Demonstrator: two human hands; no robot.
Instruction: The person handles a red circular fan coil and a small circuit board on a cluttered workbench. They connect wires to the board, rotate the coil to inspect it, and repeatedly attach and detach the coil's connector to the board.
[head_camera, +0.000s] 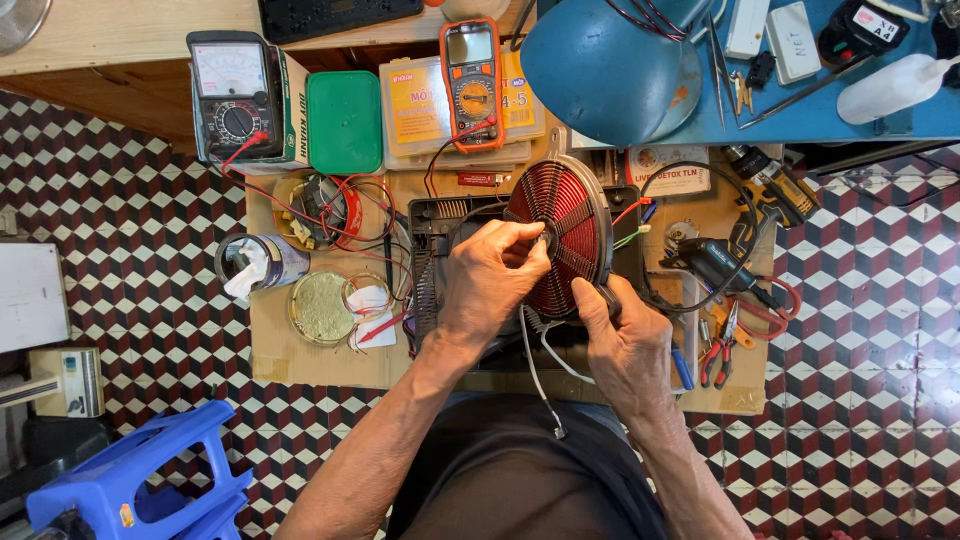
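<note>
A round red copper coil disc stands tilted on edge above an open black appliance housing on a low wooden board. My left hand pinches the centre of the disc with its fingertips. My right hand grips the disc's lower rim. White and grey wires hang from the disc toward my lap, and red, blue and green leads stick out on its right side.
An orange multimeter and a black analogue meter stand at the back, next to a green box. A blue lamp shade hangs overhead. A drill, pliers, tins and a blue stool surround the board.
</note>
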